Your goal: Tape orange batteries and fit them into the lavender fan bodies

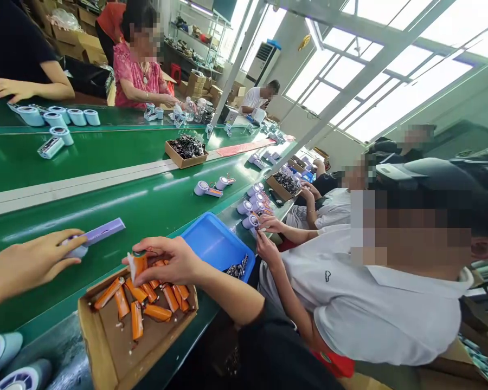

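The left forearm is extended from the left edge, and the left hand [44, 262] is held palm down, fingers pointed toward three o'clock. Its fingers and thumb are partly closed, gripping one end of a lilac device [103, 232]; the long handle is angled toward two o'clock over the green belt [158, 208], and whether the belt is touched cannot be told.

At three o'clock from it, the right hand [174, 260] is held out on a forearm slanted toward ten o'clock. Its thumb and fingers are closed around an orange cell [140, 266], kept roughly upright, with a white piece on its nine-o'clock side.

At seven o'clock from the right hand, more cells [136, 319] are scattered in a cardboard box [100, 349]. A blue tray [211, 235] is placed toward two o'clock; farther out that way, another device [250, 221] is handled by a co-worker [374, 303]. At twelve o'clock, dark parts [187, 145] are heaped in a carton [187, 161].
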`<state>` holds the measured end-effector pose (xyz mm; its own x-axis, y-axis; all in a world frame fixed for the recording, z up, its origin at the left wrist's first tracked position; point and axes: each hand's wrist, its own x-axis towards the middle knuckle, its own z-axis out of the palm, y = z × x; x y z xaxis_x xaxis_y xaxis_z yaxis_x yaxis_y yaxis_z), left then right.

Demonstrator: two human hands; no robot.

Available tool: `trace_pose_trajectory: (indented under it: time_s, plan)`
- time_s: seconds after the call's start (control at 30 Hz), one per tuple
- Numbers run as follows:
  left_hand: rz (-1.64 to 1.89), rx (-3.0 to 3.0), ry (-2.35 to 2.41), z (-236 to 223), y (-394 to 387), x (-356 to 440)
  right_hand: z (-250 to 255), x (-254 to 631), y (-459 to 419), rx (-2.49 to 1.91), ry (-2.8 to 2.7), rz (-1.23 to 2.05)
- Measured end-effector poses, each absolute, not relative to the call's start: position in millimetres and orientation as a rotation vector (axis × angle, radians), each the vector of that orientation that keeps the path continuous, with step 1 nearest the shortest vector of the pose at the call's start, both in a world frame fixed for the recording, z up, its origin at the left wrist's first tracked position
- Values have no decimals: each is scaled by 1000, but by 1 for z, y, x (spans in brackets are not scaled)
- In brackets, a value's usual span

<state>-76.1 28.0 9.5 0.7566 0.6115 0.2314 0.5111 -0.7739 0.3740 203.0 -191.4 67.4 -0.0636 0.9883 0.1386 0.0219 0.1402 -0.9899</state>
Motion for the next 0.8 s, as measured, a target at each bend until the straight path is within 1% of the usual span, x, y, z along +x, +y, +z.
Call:
trace_pose_trajectory:
  time_s: [0.07,0.13,0.2,0.27,0.4,0.5,0.6,0.7,0.8]
  plan:
    - [374,2714,683,-6,47,-54,70,203,-180,-1131,-1445,1101]
    - [344,2729,531,-22,54,-42,70,203,-176,-1148,-1554,1045]
    - [352,2752,511,-35,52,-36,71,203,-174,-1153,-1634,1011]
    - [299,2778,591,-39,49,-31,71,201,-169,-1173,-1671,1019]
    - [9,2686,623,-21,53,-14,66,198,-144,-1177,-1653,1093]
    - [-70,2567,723,5,49,0,55,205,-118,-1209,-1540,1038]
    - [-118,2536,979,23,32,16,38,214,-95,-1315,-1467,989]
    - [-120,2477,1140,20,21,31,17,219,-76,-1532,-1601,852]
    - [-121,2438,1239,8,18,36,3,219,-67,-1636,-1806,739]
